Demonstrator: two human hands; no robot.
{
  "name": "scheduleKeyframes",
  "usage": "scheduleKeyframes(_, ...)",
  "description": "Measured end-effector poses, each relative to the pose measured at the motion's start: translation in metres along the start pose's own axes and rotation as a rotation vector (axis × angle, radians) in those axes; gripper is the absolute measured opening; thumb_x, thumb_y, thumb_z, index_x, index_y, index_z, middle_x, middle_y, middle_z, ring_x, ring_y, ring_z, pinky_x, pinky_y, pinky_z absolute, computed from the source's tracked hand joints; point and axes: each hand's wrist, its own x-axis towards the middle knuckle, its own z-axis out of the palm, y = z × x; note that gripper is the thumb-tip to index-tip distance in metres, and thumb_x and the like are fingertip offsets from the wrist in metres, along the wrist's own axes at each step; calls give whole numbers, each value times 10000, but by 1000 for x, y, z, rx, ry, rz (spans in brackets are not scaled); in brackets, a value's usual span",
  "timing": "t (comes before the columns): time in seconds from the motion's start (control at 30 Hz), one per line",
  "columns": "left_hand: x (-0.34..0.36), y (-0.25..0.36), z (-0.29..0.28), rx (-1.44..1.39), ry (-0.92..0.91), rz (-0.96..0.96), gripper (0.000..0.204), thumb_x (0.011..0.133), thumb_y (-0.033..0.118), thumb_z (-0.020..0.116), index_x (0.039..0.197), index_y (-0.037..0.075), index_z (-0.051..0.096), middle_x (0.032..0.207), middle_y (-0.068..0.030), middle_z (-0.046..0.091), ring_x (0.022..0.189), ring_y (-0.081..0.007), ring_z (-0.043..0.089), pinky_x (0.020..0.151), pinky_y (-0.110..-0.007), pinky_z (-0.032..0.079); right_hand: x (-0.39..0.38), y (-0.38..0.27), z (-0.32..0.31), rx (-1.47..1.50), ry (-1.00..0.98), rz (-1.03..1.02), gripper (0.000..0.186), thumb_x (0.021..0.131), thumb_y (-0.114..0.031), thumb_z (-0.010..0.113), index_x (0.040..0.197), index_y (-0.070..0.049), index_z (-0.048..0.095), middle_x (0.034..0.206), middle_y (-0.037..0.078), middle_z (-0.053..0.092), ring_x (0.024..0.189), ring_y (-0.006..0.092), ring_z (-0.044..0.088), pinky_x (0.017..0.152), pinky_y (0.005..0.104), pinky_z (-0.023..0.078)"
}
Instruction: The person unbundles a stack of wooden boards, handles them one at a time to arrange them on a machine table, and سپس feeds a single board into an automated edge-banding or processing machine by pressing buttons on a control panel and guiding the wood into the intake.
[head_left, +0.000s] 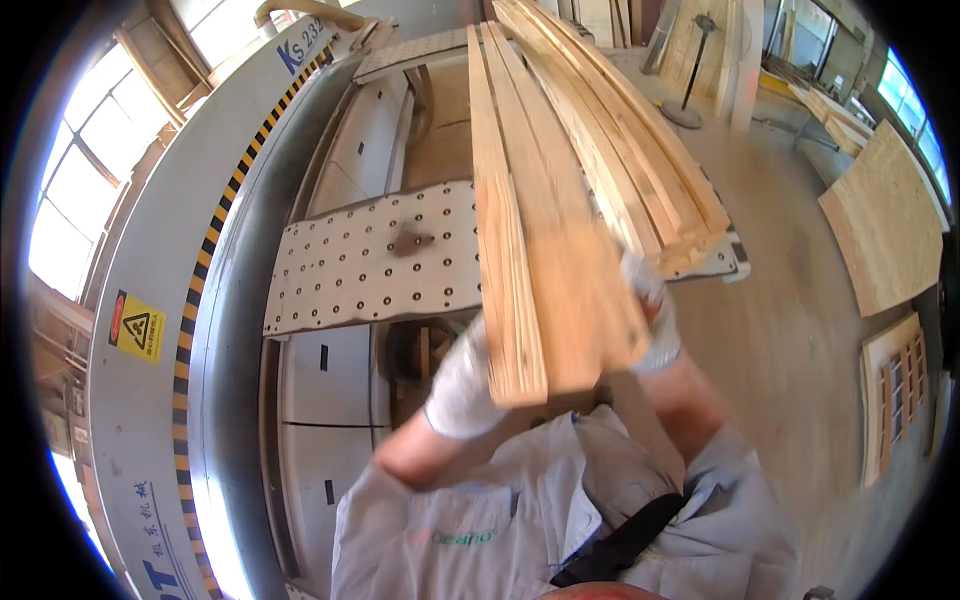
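Several long, pale wooden boards (585,310) stretch away from my body, their near ends raised in front of my chest and blurred by motion. My left hand (467,385), in a white glove, grips them from the left, beside a narrow striped-grain board (513,300); its fingers are hidden under the wood. Gloved too, my right hand (655,315) holds the right edge near the end, fingers partly smeared. Just beyond it, to the right, a stack of long planks (640,185) lies across the machine's support tables.
A white perforated table (375,255) with metal studs extends left of the boards. Along the left runs a large grey machine beam (170,250) with a black-and-yellow striped edge. A plywood sheet (885,220) leans at the right; a round-based metal stand (683,113) stands far right.
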Motion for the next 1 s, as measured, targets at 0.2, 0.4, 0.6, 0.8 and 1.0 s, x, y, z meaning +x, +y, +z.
scheduleKeyframes(0.2, 32, 50, 41, -427, -150, 266, 831, 1080, 588, 667, 1625, 3, 440, 1517, -140, 662, 1312, -311, 689, 1109, -435, 561, 67, -40, 58, -681, 483, -231, 509, 1172, -435, 565, 1516, -61, 584, 1523, 90, 636, 1379, 246, 641, 1153, 459, 565)
scheduleKeyframes(0.4, 39, 54, 64, -360, -152, 354, 736, 1089, 569, 641, 1573, 31, 511, 1501, -121, 671, 1332, -311, 665, 1110, -434, 545, 71, -44, 67, -400, 377, -245, 552, 1173, -487, 533, 1570, -103, 525, 1489, 66, 661, 1358, 261, 653, 1153, 457, 562)
scheduleKeyframes(0.6, 55, 61, 71, -322, -148, 409, 650, 1099, 551, 616, 1521, 58, 582, 1486, -102, 679, 1351, -310, 640, 1110, -433, 529, 95, -43, 51, -131, 515, -177, 488, 1170, -487, 532, 1482, -120, 610, 1410, 69, 707, 1313, 254, 679, 1120, 454, 583)
scheduleKeyframes(0.8, 77, 30, -5, -384, -161, 295, 671, 1136, 559, 513, 1612, 86, 510, 1617, -120, 575, 1462, -323, 553, 1196, -540, 459, 90, -16, 12, -71, 493, -2, 509, 1150, -419, 585, 1546, -100, 586, 1482, 88, 700, 1344, 260, 687, 1136, 454, 585)
scheduleKeyframes(1.0, 71, -102, -136, -663, 44, 111, 692, 1132, 520, 433, 1689, 110, 431, 1707, -164, 479, 1545, -435, 472, 1261, -678, 351, -25, 110, -107, -8, 809, 404, 582, 1147, -357, 622, 1647, -82, 510, 1597, 126, 622, 1463, 254, 605, 1166, 441, 551)
